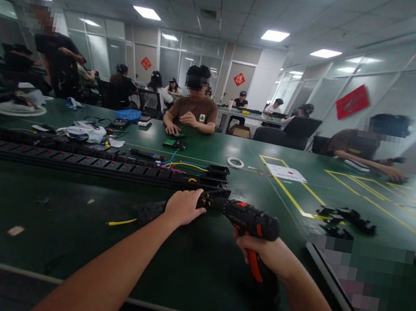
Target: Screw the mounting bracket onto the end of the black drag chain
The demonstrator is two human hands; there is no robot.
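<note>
The right hand [269, 253] grips a power drill [249, 219], its nose pointing at the left hand [185, 206], which is wrapped over one end of a black socket block [151, 212] on the table [86, 252]. This looks like screw-driving at that end; the next move likely calls for a steady block and an aligned bit. Just beyond lie long black strips [89, 162], then a tape roll [235, 163].

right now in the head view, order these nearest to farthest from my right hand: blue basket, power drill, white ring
1. Power drill: gripped in the right hand.
2. White ring: ahead of the drill, slightly left.
3. Blue basket: farther ahead, well to the left.
</note>
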